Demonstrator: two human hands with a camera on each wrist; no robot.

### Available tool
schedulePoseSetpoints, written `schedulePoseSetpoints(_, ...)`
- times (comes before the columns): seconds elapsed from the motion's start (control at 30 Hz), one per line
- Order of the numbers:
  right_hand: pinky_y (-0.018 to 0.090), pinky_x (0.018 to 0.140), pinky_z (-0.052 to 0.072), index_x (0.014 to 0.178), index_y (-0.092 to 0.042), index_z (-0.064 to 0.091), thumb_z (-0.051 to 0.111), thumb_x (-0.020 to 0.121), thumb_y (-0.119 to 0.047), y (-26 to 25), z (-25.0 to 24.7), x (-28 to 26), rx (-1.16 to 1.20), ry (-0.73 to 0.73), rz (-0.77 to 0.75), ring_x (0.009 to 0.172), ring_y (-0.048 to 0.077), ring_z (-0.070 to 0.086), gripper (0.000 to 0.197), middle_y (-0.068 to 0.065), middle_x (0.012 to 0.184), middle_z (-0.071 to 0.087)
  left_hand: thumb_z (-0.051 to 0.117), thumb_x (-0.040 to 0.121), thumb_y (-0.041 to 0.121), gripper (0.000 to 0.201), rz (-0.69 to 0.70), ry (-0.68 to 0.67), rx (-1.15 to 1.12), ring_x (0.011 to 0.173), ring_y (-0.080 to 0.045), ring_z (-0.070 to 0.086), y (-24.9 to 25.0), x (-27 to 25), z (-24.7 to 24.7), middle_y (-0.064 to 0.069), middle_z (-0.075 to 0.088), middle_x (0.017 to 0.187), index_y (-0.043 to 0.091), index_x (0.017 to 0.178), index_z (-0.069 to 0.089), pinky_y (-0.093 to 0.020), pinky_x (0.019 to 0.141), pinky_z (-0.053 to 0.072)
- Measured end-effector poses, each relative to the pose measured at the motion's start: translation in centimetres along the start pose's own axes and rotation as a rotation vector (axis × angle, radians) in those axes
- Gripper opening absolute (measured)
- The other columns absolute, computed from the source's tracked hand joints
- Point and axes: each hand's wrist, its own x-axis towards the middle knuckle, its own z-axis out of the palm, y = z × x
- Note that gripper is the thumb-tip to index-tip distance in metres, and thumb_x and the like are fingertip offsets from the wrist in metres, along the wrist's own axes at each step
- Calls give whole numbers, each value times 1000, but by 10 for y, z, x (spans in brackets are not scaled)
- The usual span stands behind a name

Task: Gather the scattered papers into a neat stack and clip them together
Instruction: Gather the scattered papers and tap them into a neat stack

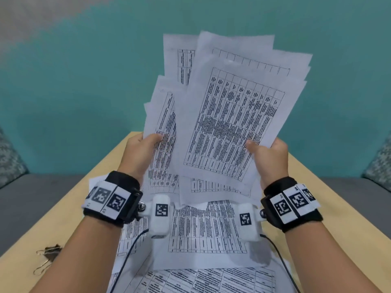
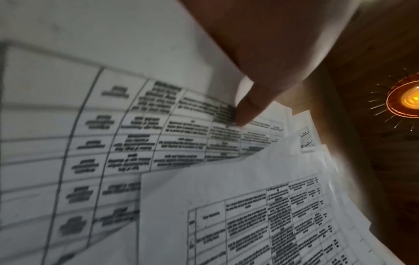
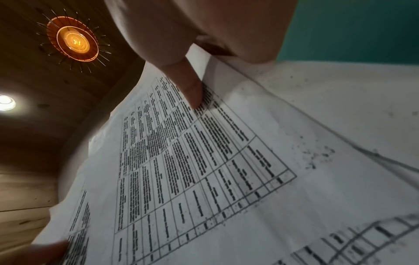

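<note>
Fanned bundle of printed table sheets (image 1: pixel 230 115) raised above the worktop (image 1: pixel 330 199), between left hand (image 1: pixel 139 153) and right hand (image 1: pixel 269 157). More printed sheets (image 1: pixel 203 235) spread flat on the worktop beneath the wrists. Metal binder clip (image 1: pixel 49 255) left of them, near the worktop's left edge.

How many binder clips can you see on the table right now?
2. Both binder clips lie at the table's left edge, beside the left forearm: one dark-bodied, one nearer, showing mainly its wire handle. Loose papers cover much of the table, so more may be hidden.
</note>
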Motion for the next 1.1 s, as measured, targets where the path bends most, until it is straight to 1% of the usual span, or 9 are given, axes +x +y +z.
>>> schedulePoseSetpoints(0.13, 39, 97, 49, 85, -28, 61, 68, 92, -1, -4, -3, 2, -36, -17, 19, 89, 2, 61, 29, -15, 96, 66, 67, 91, -4, 27, 16, -125, 46, 97, -20, 76, 2, -2, -8, -1, 81, 102, 16, 107, 75, -36, 87, 59)
schedulePoseSetpoints(0.27, 36, 92, 52, 88, -26, 66, 68, 91, 4, -8, -6, 3, -14, -57, 46, 96, 15, 68, 30, -10, 98, 71, 67, 82, -19, 50, 17, -180, 38, 92, -22, 78, 3, -4, -10, -6, 80, 104, 14, 119, 67, -29, 75, 62)
schedulePoseSetpoints(0.37, 34, 90, 53, 92, -25, 67, 68, 90, 5, -10, -9, 5, 11, -64, 67, 101, 18, 69, 30, -6, 102, 73, 68, 87, -12, 39, 48, -150, 10, 98, -20, 77, 3, -5, -6, -3, 80, 106, 12, 118, 71, -35, 86, 60)
schedulePoseSetpoints(0.5, 23, 82, 49, 102, -23, 67, 69, 89, 4, -9, -14, 8, 70, -93, 98, 101, 8, 68, 30, -10, 108, 73, 69, 93, 3, 26, 83, -72, -30, 99, -13, 76, -1, -4, 1, 3, 80, 106, 16, 115, 73, -34, 91, 58)
schedulePoseSetpoints(0.63, 35, 99, 50, 108, -20, 69, 71, 89, 0, -5, -12, 12, 69, -127, 119, 110, 16, 69, 28, -4, 115, 75, 66, 98, 20, 10, 109, 12, -22, 103, -9, 73, -3, -5, 6, 7, 77, 108, 21, 106, 73, -34, 97, 55)
schedulePoseSetpoints(0.8, 38, 100, 53, 108, -19, 70, 69, 90, 3, 0, -8, 9, 56, -120, 108, 108, 19, 70, 28, -2, 113, 75, 63, 96, 2, 24, 83, -12, -27, 101, -15, 74, 0, -7, 9, 3, 77, 110, 20, 111, 70, -37, 92, 58)
schedulePoseSetpoints(0.9, 30, 94, 52, 116, -14, 68, 69, 91, 0, -1, -7, 6, 79, -90, 73, 106, 13, 69, 29, -6, 112, 74, 61, 97, -1, 30, 72, -9, -68, 104, -17, 73, 1, -9, 11, 0, 76, 115, 13, 122, 68, -38, 93, 58)
schedulePoseSetpoints(1.0, 21, 86, 51, 107, -22, 68, 68, 93, -4, -1, -3, 5, 70, -102, 59, 99, 4, 68, 24, -14, 105, 73, 58, 99, 4, 28, 71, 4, -107, 112, -21, 71, 2, -9, 12, 1, 76, 118, 16, 123, 67, -42, 99, 55)
schedulePoseSetpoints(1.1, 34, 100, 51, 112, -21, 67, 65, 96, -11, 5, 2, 2, -4, -128, 96, 104, 11, 67, 19, -12, 107, 72, 55, 101, 9, 29, 71, 0, -105, 116, -18, 68, 0, -9, 15, 4, 74, 123, 19, 127, 65, -47, 107, 50)
